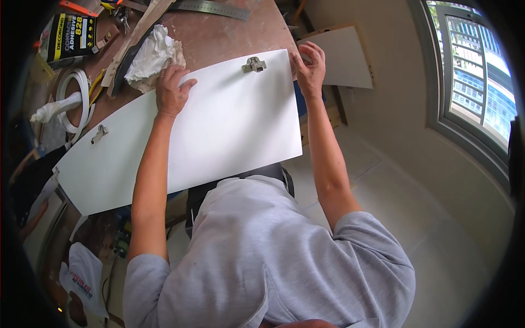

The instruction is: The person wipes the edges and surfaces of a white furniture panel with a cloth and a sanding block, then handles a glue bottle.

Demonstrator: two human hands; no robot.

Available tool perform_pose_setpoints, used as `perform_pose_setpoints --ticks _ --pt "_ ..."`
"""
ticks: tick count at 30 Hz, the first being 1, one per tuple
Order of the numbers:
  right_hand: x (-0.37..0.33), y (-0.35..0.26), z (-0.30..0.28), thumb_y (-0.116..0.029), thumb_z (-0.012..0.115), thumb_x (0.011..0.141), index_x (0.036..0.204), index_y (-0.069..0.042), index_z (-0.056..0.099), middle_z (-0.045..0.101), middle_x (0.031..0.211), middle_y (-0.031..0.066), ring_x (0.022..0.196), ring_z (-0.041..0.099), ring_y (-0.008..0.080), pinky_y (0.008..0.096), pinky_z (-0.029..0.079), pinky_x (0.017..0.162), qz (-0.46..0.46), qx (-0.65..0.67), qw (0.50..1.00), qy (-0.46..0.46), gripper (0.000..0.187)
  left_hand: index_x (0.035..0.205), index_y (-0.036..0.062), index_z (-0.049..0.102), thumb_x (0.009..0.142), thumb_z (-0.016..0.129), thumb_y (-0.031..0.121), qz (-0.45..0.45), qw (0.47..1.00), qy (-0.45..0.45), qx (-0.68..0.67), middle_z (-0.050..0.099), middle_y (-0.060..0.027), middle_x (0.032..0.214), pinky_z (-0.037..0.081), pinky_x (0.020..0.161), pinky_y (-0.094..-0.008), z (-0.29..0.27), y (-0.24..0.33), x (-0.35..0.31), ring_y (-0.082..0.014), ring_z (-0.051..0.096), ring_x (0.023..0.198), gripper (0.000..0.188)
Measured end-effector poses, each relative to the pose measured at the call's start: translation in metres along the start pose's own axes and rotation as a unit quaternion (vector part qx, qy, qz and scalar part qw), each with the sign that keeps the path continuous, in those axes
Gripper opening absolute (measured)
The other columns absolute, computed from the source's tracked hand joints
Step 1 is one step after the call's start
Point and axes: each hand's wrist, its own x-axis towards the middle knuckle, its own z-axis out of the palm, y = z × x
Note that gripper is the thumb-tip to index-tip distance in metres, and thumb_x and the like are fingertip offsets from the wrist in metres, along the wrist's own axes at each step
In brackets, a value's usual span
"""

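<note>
A white cabinet door [229,120] lies across the worktable's near side and reaches over its front edge. Two metal cup hinges, a right one [254,65] and a left one [100,134], are fixed near its far edge. My left hand [173,92] grips that far edge between them, its fingers bent over the rim and the thumb apart. Just beyond it lies crumpled white paper or cloth [157,52]. By the door's far right corner is my right hand [309,71], fingers loosely curved and apart, holding nothing. Whether its fingertips touch the edge is unclear.
A black and yellow adhesive can [70,37], a coil of white edging strip [71,90], wood strips [134,38] and a steel ruler [210,8] lie on the brown worktable [235,38]. Another white panel [342,57] leans at the right, near a window [476,65]. Someone's dark clothing [35,175] shows at left.
</note>
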Motion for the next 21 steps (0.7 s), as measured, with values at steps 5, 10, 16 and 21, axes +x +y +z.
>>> perform_pose_setpoints --ticks 5,10,16,21 --pt "0.001 0.009 0.029 -0.021 0.081 0.089 0.121 -0.015 0.074 0.065 0.132 0.0072 0.126 0.059 0.0294 0.0454 0.045 0.107 -0.116 -0.172 0.973 -0.097 0.033 0.116 0.0058 0.074 0.080 0.084 0.014 0.027 0.999 -0.001 0.044 0.069 -0.0080 0.112 0.050 0.094 -0.0473 0.008 0.006 -0.005 -0.0333 0.064 0.106 0.038" --pt "0.003 0.028 0.041 -0.031 0.079 0.093 0.099 -0.011 0.082 0.071 0.112 0.0024 0.116 0.059 0.0272 0.0427 0.046 0.101 -0.110 -0.228 0.965 -0.063 0.021 0.156 0.0084 0.048 0.101 0.063 0.042 -0.006 0.987 -0.078 0.140 0.043 -0.0125 0.165 0.027 0.123 -0.0593 0.007 0.034 -0.049 -0.0379 0.034 0.154 0.066" --pt "0.003 0.034 0.046 -0.038 0.078 0.094 0.100 -0.011 0.082 0.070 0.115 0.0034 0.116 0.060 0.0281 0.0438 0.043 0.101 -0.142 -0.286 0.946 -0.051 0.028 0.164 0.0048 0.030 0.107 0.047 0.055 -0.242 0.928 -0.046 0.279 0.026 -0.0172 0.173 0.017 0.127 -0.0614 -0.071 -0.063 -0.132 -0.0386 0.021 0.160 0.079" --pt "0.008 0.034 0.047 -0.040 0.078 0.094 0.100 -0.011 0.082 0.070 0.115 0.0036 0.117 0.060 0.0285 0.0449 0.044 0.102 -0.146 -0.279 0.948 -0.056 0.029 0.161 -0.0055 0.028 0.106 0.044 0.059 -0.358 0.895 0.091 0.249 0.016 -0.0338 0.170 0.011 0.128 -0.0620 -0.002 -0.031 -0.078 -0.0518 0.011 0.158 0.086"
